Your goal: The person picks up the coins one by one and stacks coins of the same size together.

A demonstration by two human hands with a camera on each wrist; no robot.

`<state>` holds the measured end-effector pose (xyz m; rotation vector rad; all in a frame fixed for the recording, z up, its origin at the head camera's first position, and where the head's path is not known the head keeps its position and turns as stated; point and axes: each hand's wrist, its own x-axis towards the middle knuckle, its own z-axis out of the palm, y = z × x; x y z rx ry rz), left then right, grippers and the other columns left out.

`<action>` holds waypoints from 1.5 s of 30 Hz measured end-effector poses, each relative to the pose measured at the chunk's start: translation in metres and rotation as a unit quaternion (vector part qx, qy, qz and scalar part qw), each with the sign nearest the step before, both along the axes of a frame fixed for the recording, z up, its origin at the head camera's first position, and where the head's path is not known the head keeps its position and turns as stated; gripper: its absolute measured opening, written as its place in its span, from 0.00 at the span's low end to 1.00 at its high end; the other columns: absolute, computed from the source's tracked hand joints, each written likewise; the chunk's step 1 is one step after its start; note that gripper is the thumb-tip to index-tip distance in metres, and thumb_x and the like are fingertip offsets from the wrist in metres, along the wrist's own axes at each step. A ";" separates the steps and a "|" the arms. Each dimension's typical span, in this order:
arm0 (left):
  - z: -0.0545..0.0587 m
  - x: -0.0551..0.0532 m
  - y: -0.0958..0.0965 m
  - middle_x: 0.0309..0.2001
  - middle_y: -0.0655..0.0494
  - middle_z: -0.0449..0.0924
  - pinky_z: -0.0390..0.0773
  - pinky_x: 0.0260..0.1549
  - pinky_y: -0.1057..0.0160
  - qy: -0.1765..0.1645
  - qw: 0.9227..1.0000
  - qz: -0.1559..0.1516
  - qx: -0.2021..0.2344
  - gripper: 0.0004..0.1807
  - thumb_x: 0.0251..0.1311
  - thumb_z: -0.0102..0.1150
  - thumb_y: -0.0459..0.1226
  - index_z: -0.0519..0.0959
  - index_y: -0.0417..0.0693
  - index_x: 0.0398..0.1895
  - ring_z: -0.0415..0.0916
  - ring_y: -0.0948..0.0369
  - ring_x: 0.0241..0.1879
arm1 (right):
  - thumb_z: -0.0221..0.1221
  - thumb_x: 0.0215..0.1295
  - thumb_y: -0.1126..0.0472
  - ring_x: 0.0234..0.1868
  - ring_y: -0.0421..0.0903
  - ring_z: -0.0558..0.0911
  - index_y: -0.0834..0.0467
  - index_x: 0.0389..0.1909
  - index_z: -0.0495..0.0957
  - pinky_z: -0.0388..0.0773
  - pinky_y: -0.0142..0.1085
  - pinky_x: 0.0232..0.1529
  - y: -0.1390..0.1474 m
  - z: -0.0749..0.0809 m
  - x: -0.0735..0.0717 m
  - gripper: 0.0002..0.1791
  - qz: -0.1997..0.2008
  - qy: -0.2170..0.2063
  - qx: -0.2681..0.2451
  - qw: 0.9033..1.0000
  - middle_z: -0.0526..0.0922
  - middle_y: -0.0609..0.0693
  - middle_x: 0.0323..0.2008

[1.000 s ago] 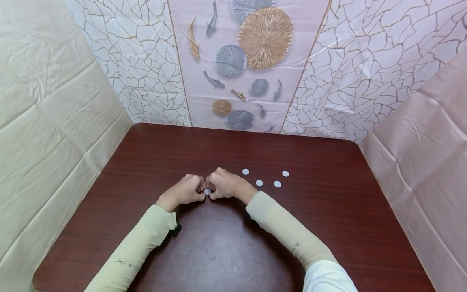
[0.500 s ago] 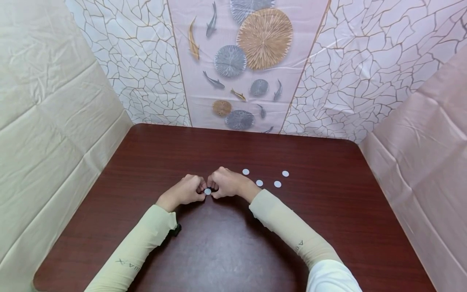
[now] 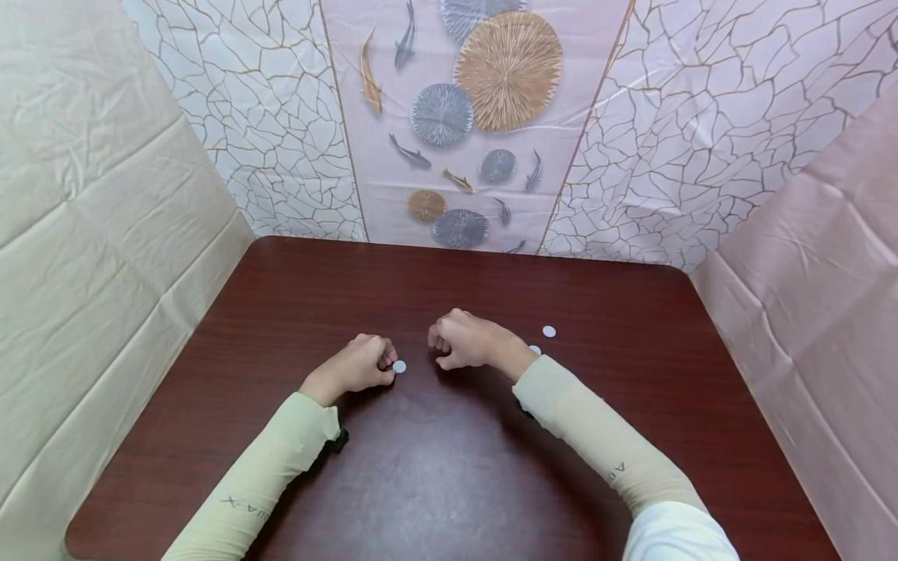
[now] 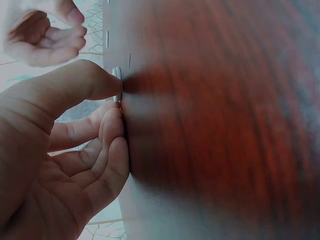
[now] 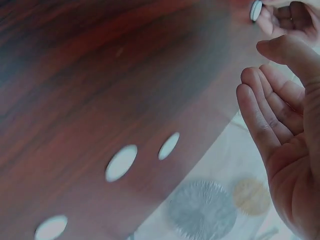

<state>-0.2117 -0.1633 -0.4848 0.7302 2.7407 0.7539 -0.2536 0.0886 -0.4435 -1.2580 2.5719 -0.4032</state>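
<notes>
My left hand (image 3: 356,364) is on the table, thumb and index finger pinching the edge of a small round white disc (image 3: 399,367). In the right wrist view this disc (image 5: 256,10) looks layered, like a thin stack lying flat. My right hand (image 3: 468,340) is a short way right of it, above the table. Its thumb and loosely bent fingers stand apart and hold nothing in the right wrist view. Two more white discs show beyond the right wrist: a far one (image 3: 549,331) and a nearer one (image 3: 535,350), partly covered by the wrist.
The dark red-brown table (image 3: 435,467) has patterned cloth walls at its back and sides. Several loose white discs lie flat in the right wrist view, among them a large-looking one (image 5: 121,163) and a narrower one (image 5: 169,145).
My right hand has let go of the white disc and moved right, away from the left hand. It now hides two loose discs seen before. The left hand stays put.
</notes>
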 end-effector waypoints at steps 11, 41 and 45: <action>0.000 0.000 -0.002 0.36 0.55 0.85 0.82 0.39 0.64 -0.005 1.000 -0.003 0.009 0.06 0.59 0.69 0.31 0.83 0.43 0.38 0.81 0.64 0.36 | 0.71 0.61 0.64 0.39 0.43 0.88 0.66 0.47 0.86 0.86 0.33 0.44 0.054 0.016 -0.005 0.15 -0.028 0.017 0.003 0.999 0.91 0.56 0.41; -0.003 -0.001 -0.001 0.37 0.54 0.86 0.84 0.41 0.62 -0.010 1.000 -0.002 0.004 0.05 0.61 0.69 0.32 0.84 0.43 0.39 0.82 0.63 0.38 | 0.71 0.59 0.65 0.37 0.42 0.87 0.64 0.42 0.86 0.86 0.36 0.43 0.100 -0.012 -0.016 0.12 -0.078 -0.014 0.015 0.997 0.90 0.53 0.36; -0.002 -0.001 0.000 0.37 0.54 0.86 0.84 0.41 0.63 -0.012 1.000 -0.002 0.004 0.06 0.61 0.69 0.32 0.84 0.43 0.40 0.82 0.63 0.38 | 0.72 0.59 0.65 0.36 0.40 0.86 0.63 0.41 0.87 0.85 0.35 0.41 0.098 -0.010 -0.018 0.10 -0.079 -0.024 0.040 0.996 0.90 0.52 0.35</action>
